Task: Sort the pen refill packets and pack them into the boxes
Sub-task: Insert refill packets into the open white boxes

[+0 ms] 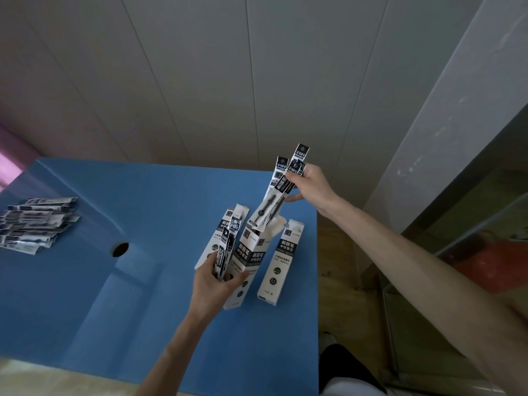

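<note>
Three tall white boxes with black labels stand open-topped near the right edge of the blue table (85,295): a left box (211,241), a middle box (247,261) and a right box (281,264). My right hand (310,185) pinches a small bunch of black-and-white refill packets (274,195) by their tops, their lower ends at the middle box's open mouth. My left hand (213,284) grips the middle box and also holds a few refill packets (227,247) upright against it. A loose pile of refill packets (34,224) lies at the table's far left.
A round dark hole (120,249) sits in the tabletop between the pile and the boxes. A grey panelled wall rises right behind the table. The floor drops away past the table's right edge, where a metal frame and a red object (485,261) stand.
</note>
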The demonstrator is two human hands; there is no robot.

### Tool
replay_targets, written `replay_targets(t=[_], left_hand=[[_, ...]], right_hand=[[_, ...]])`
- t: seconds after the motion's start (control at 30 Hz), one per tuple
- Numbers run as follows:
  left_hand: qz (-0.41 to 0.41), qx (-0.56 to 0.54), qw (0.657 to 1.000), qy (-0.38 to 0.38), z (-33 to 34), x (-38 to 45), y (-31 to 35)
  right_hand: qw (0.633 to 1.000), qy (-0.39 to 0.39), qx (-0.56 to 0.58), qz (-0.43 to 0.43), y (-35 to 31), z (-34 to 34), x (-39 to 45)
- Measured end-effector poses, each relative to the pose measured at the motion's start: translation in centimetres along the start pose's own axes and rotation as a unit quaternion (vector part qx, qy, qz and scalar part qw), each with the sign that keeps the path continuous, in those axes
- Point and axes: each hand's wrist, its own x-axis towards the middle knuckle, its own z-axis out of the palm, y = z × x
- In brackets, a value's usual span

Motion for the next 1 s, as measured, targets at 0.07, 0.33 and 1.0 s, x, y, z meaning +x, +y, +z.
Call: replay_targets(t=[0.07, 0.33, 1.0], left_hand=[[0.002, 0.000, 1.000, -0.003, 0.0, -0.1, 0.0], [-0.004, 0.008, 1.000, -0.004, 0.2, -0.3, -0.3], [0.007, -0.002, 1.000, 0.027, 1.1, 0.3, 0.3]], right_hand=[[1.000, 0.006, 0.008, -0.005, 0.0, 0.1, 0.0], [0.999, 0.037, -0.017, -0.019, 0.5, -0.1, -0.5], [0.998, -0.011, 0.027, -0.058, -1.5, 3.2, -5.8]])
